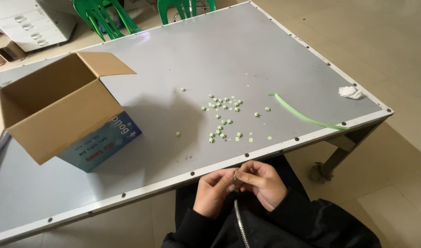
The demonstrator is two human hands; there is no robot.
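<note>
- Grey, screw-edged table (228,55) takes up most of the room from where I stand, on a pale tiled floor, with green plastic chairs (109,16) pushed in at the far side and a white drawer cabinet (31,23) in the corner
- Below the near edge of the table the person's two hands meet over a black zipped jacket (265,225)
- Left hand (212,190) is curled nearly closed, fingertips pinched against a tiny greenish piece (236,176)
- Right hand (264,183) is likewise curled, thumb and forefinger nipping the same piece from the other side; it is too small to tell its exact shape
- Out on the table lies a scatter of small green folded pieces (222,112), a good couple of dozen, which I would judge to be finished ones
- Near them are a few flat pale green scraps (250,139)
- One long green strip (307,117) lies curved towards the right-hand edge, uncut, so material seems left to use
- An open cardboard box (59,110) sits to the left, well apart from the pieces; nothing shows inside it from here
- A crumpled white tissue (350,92) rests near the far right corner
</note>
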